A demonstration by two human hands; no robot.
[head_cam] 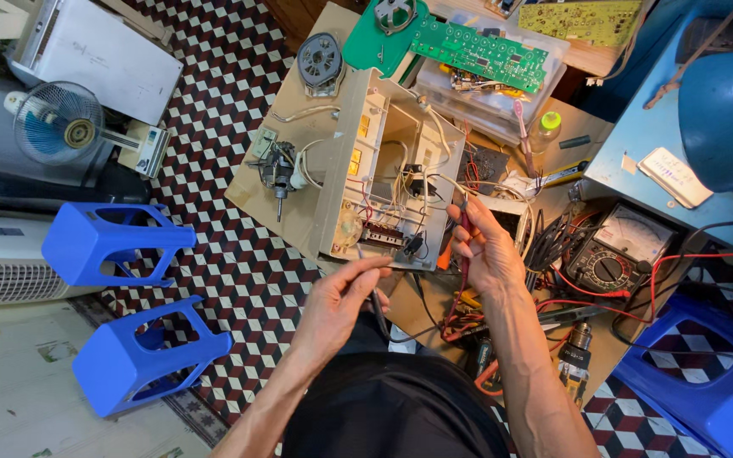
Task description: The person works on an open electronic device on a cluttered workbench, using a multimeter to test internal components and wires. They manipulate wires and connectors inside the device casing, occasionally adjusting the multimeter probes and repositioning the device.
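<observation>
A cream plastic control housing (341, 161) lies open on a low brown work board (265, 199), showing wires, a timer and switches inside. My right hand (485, 250) holds a red test probe (466, 222), its tip pointing into the housing's near right corner. My left hand (341, 305) grips a thin black probe (378, 312) just below the housing's near edge. Red leads (604, 297) trail from the probes toward an analogue multimeter (619, 250) at the right.
Green circuit boards (477, 51) and a small motor (321, 61) lie at the board's far end. Two blue plastic stools (112, 242) lie tipped on the checkered floor, a small fan (59, 123) beyond them. Tools and tangled wires (553, 242) crowd the right.
</observation>
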